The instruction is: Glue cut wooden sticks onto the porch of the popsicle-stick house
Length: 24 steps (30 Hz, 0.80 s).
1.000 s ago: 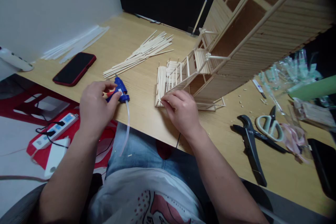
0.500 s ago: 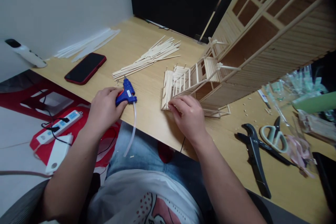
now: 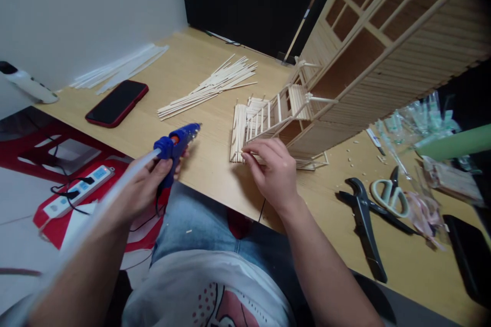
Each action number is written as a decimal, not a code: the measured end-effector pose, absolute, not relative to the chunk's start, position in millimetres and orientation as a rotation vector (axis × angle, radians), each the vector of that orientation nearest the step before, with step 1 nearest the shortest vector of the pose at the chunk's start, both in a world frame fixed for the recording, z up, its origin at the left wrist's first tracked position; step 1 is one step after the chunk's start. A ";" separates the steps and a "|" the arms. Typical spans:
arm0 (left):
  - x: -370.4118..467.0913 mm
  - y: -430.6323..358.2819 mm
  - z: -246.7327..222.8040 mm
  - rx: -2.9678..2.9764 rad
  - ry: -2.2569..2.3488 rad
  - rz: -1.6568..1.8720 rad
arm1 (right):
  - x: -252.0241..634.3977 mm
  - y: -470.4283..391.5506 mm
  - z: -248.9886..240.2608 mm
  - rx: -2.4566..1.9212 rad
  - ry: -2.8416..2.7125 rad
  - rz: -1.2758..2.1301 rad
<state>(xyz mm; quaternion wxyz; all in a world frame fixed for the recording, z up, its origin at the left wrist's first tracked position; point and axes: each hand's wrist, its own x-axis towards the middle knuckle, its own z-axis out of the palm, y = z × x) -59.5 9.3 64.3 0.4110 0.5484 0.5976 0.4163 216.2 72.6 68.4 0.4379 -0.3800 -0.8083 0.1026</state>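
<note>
My left hand [image 3: 148,184] is closed around the handle of a blue hot glue gun [image 3: 178,140]. The gun's nozzle points right, toward the wooden model, and a clear glue stick [image 3: 130,176] sticks out of its back, blurred. My right hand [image 3: 274,171] pinches with thumb and forefinger at the near corner of a small slatted platform [image 3: 238,133]. What lies between those fingertips is too small to make out. The platform joins a model house [image 3: 345,92] built of thin wooden sticks, with a stair railing and a balcony.
Loose wooden sticks [image 3: 215,87] lie behind the glue gun, with a phone [image 3: 117,103] and white strips [image 3: 123,66] to their left. At right are black-handled cutters [image 3: 366,225], scissors [image 3: 390,196], and plastic bags [image 3: 414,122]. A power strip [image 3: 79,191] sits below the table's left edge.
My left hand has lifted the glue gun off the table and turned its nozzle from pointing away to pointing right. My right hand stays pinched at the platform's corner.
</note>
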 end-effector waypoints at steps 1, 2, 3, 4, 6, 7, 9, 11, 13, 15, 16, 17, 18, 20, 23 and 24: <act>-51.2 3.6 63.9 1.296 1.429 1.064 | 215.8 70.5 71.1 -0.941 -1.987 0.274; -42.6 -1.1 63.7 1.195 1.349 1.078 | 215.3 68.0 73.5 -0.943 -1.964 0.296; -34.0 -4.8 64.1 1.117 1.299 1.086 | 214.7 65.1 75.7 -0.955 -1.939 0.324; -25.7 -7.5 65.2 1.051 1.266 1.099 | 214.1 62.0 77.4 -0.973 -1.912 0.360; -11.1 -10.8 69.4 0.991 1.245 1.139 | 213.2 55.5 79.8 -1.021 -1.841 0.466; -5.4 -11.8 72.0 0.990 1.246 1.158 | 212.8 52.5 80.4 -1.047 -1.792 0.536; 2.1 -14.0 76.8 0.996 1.247 1.175 | 212.3 47.4 80.4 -1.102 -1.662 0.702; 4.9 -17.1 79.4 1.017 1.275 1.165 | 212.2 44.2 79.0 -1.145 -1.488 0.883; 5.0 -20.8 79.9 1.070 1.311 1.132 | 212.2 42.7 76.7 -1.158 -1.318 1.047; 5.5 -23.7 79.5 1.136 1.331 1.094 | 212.3 42.2 74.3 -1.135 -1.198 1.178; 6.5 -24.5 79.4 1.160 1.338 1.081 | 212.3 41.9 73.3 -1.118 -1.162 1.232; 8.1 -24.9 79.6 1.171 1.347 1.082 | 212.3 41.7 72.5 -1.099 -1.134 1.279; 10.1 -24.8 80.1 1.171 1.358 1.097 | 212.3 41.4 72.0 -1.080 -1.112 1.319; 15.0 -23.9 81.5 1.147 1.375 1.138 | 212.4 40.4 71.6 -1.050 -1.074 1.372; 20.8 -22.4 83.9 1.092 1.389 1.170 | 212.8 38.9 72.5 -1.028 -1.049 1.402; 21.9 -22.2 84.4 1.078 1.391 1.175 | 212.9 38.6 73.0 -1.026 -1.050 1.405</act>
